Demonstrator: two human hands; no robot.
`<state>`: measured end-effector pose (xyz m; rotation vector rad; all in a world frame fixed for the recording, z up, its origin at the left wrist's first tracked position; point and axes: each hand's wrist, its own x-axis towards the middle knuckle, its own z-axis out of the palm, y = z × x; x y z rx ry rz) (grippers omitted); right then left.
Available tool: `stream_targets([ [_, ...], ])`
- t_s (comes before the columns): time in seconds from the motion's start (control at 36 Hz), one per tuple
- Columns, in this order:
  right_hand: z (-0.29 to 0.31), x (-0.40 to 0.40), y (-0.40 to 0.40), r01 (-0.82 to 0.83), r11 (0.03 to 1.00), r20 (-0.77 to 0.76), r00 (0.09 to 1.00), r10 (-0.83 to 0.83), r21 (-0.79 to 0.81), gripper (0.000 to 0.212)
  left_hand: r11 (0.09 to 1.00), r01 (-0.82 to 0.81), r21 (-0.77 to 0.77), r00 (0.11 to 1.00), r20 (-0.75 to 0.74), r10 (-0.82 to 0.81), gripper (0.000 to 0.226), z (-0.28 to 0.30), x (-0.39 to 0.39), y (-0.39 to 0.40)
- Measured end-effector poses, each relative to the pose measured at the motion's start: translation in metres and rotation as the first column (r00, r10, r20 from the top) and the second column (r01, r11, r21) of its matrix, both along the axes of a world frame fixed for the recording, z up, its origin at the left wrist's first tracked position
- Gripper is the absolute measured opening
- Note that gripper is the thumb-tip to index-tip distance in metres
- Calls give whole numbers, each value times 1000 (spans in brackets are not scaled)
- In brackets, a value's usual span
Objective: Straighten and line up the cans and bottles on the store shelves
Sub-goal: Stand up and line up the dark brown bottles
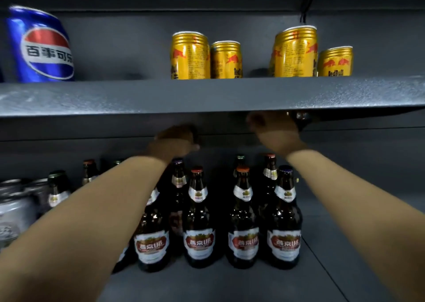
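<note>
Brown beer bottles (198, 219) with red-and-white labels stand in rows on the lower shelf (230, 283). Both my arms reach in over them. My left hand (173, 142) hovers above the back-row bottle necks with its fingers curled downward; what it holds is hidden. My right hand (273, 129) is raised just under the upper shelf edge (207, 97), its fingers wrapped round a dark, glinting bottle top (299, 119) that is mostly hidden. On the upper shelf stand gold Red Bull cans (190, 57) in two uneven pairs and a blue Pepsi can (40, 46).
Silver cans (13, 209) crowd the lower shelf at the far left, with more bottles (56, 191) behind my left arm. Bare shelf floor lies right of the bottles. A black cable (305, 2) hangs at the back of the upper shelf.
</note>
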<state>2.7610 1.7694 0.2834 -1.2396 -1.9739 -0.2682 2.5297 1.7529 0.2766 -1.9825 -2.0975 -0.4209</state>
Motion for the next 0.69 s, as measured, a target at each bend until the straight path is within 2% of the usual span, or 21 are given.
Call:
stream_targets([
  [0.08,-16,-29,-8,-200,948,61,973,221,-249,25,991,-38,-130,996,-85,27,48,-11,-17,-6],
  [0.14,-26,-46,-15,-234,930,74,962,264,-283,26,986,-25,-167,997,-80,12,48,-17,-20,-9],
  [0.22,-33,-67,-17,-247,921,120,949,293,-301,28,983,8,-184,1000,9,-6,41,-24,-24,-8],
  [0.33,-29,-77,-13,-234,911,139,945,295,-340,28,963,69,-261,974,226,-8,32,-34,-30,-2],
  [0.44,-26,-75,-8,-230,910,94,956,278,-345,26,974,129,-187,951,303,-68,30,-37,-30,3],
  [0.53,-24,-73,-3,-220,909,51,966,253,-355,24,971,168,-169,955,272,-118,31,-35,-23,6],
  [0.61,-19,-71,-2,-249,890,-37,966,254,-383,22,968,201,-148,959,233,-163,22,-36,-17,12],
  [0.69,-19,-68,-5,-255,888,-46,965,258,-384,22,974,199,-110,967,184,-177,23,-37,-14,20],
])
